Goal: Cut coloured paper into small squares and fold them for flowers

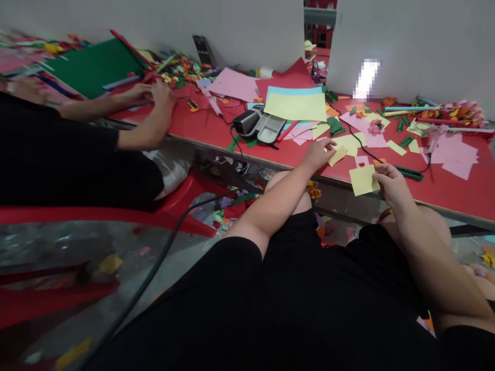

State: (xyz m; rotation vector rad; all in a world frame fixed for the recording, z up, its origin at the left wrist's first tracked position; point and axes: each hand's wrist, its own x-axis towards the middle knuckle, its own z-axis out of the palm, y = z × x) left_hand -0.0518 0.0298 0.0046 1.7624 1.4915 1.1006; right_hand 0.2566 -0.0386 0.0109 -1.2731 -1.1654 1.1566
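My right hand [393, 184] pinches a pale yellow paper square [362, 181] by its right edge, just over the front edge of the table. In my left hand [322, 154], a smaller yellow paper piece [337, 156] sits at the fingertips, near the table edge. Between and behind the hands lie more yellow paper pieces [351, 142] and a small pink paper [362, 162]. A dark green tool or strip [408, 172], whose kind I cannot make out, lies beside my right hand.
The red table [209, 129] carries an open grey case [270, 128], yellow sheets [297, 106], pink sheets [456, 154], a glue gun [435, 139] and cables. At left, a co-worker's hands [160, 98] work at the table. A black cable [166, 247] crosses a red chair [185, 198].
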